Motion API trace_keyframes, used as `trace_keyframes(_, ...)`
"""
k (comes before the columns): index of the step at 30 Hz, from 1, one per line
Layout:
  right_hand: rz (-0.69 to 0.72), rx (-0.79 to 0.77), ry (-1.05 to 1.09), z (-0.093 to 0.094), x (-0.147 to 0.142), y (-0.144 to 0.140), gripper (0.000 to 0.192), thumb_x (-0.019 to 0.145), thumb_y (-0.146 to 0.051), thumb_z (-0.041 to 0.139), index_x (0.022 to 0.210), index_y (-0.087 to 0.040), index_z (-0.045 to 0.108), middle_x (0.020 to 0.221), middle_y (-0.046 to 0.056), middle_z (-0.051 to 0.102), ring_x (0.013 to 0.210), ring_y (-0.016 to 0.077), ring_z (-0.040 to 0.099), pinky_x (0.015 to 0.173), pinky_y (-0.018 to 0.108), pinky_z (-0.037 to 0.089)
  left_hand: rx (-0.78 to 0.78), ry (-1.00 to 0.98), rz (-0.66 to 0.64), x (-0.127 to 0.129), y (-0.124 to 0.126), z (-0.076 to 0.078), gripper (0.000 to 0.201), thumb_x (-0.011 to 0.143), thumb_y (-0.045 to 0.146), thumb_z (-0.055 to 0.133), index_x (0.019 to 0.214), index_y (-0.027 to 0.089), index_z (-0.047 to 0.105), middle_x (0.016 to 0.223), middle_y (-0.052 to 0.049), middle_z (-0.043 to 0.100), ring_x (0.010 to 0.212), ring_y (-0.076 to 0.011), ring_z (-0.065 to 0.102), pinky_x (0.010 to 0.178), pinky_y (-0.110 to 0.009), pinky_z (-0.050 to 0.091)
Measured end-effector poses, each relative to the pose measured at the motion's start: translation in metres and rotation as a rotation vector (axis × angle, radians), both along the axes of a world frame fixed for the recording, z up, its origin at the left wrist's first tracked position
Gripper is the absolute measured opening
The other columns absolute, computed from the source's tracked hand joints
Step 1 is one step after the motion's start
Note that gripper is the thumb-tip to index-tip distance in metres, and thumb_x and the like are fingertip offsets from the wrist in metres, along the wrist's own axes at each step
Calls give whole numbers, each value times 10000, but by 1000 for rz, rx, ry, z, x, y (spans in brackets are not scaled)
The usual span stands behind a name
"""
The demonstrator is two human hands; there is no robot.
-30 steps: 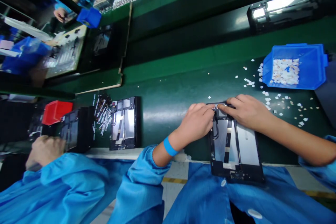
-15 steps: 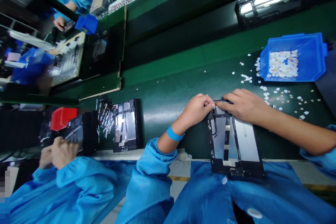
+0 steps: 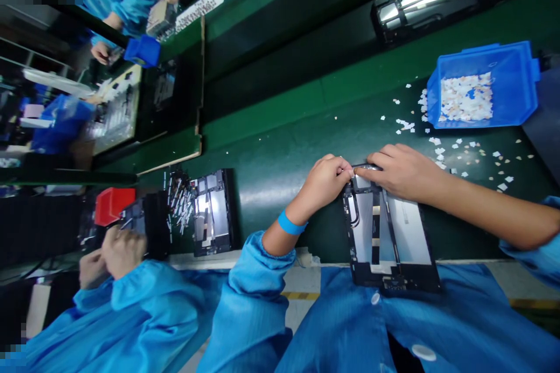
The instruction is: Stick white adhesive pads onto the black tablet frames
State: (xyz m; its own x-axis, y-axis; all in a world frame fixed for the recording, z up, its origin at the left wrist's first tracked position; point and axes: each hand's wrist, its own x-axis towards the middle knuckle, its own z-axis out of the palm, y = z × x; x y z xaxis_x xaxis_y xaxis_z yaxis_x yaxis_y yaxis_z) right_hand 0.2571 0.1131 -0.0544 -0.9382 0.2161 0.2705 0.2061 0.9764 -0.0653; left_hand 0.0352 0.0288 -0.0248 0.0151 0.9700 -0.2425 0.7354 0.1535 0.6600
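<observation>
1. Two hands meet at the far edge of the open tablet chassis (image 3: 389, 233), which lies on the green belt (image 3: 280, 157) just before you.
2. Your left hand (image 3: 326, 182) pinches something tiny there.
3. Your right hand (image 3: 400, 170) lies curled on that edge, touching it.
4. A blue bin (image 3: 481, 87) of white scraps sits far right.

What the fingers (image 3: 350, 171) pinch is too small to tell.

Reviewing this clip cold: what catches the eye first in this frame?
Both hands meet at the far edge of an opened tablet frame in the lower middle, the left hand and right hand pinching at something small there. To the right, a blue bin of white scraps sits on the green belt, with scraps strewn beside it. At left, a co-worker's hands work near a red bin.
</observation>
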Motion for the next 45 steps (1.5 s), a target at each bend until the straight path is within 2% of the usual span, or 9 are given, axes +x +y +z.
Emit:
trace_keyframes(13, 5, 12, -5, -1, 0, 0, 351, 1011, -151, 519, 1285, -239, 721, 956, 88, 663, 843, 226, 450, 701, 371, 209, -37, 22, -18, 1, 2, 5, 161, 955, 165, 623, 809, 184, 688, 781, -20, 636, 821, -184, 576, 768, -315, 451)
trace_keyframes(22, -4, 3, -6, 0, 0, 0, 356, 1012, -154, 528, 1294, -251, 721, 962, 87, 669, 841, 224, 443, 711, 371, 214, 75, 123, 17, 9, -8, -3, 134, 979, 164, 611, 864, 193, 672, 864, -31, 651, 862, -188, 584, 811, -323, 450)
trace_keyframes(33, 1, 15, 3, -1, 1, 1, 333, 1021, -171, 529, 1284, -246, 720, 969, 86, 671, 846, 224, 453, 714, 364, 215, 66, 236, 42, 18, -11, -1, 128, 1010, 172, 586, 912, 202, 664, 896, -33, 639, 924, -207, 591, 847, -337, 437)
trace_keyframes(37, 2, 23, -7, -1, 1, 1, 337, 1026, -169, 523, 1289, -246, 719, 966, 83, 669, 844, 226, 456, 711, 367, 214, 105, 287, 76, 24, -18, -2, 112, 1017, 178, 578, 923, 214, 627, 939, -37, 627, 945, -212, 576, 872, -347, 424)
trace_keyframes(40, -1, 29, -6, -1, 1, 0, 342, 1026, -167, 524, 1294, -249, 721, 957, 81, 665, 845, 229, 457, 710, 369, 215, 157, 245, 129, 25, -23, -7, 65, 999, 165, 591, 968, 223, 584, 957, -23, 613, 939, -201, 563, 877, -341, 418)
trace_keyframes(45, -6, 10, 5, -1, 2, 0, 362, 1019, -156, 528, 1312, -257, 717, 977, 83, 681, 846, 223, 464, 716, 367, 223, 162, 7, 287, 22, -22, -21, 211, 907, 125, 655, 1032, 225, 517, 893, 19, 531, 852, -164, 537, 797, -295, 414)
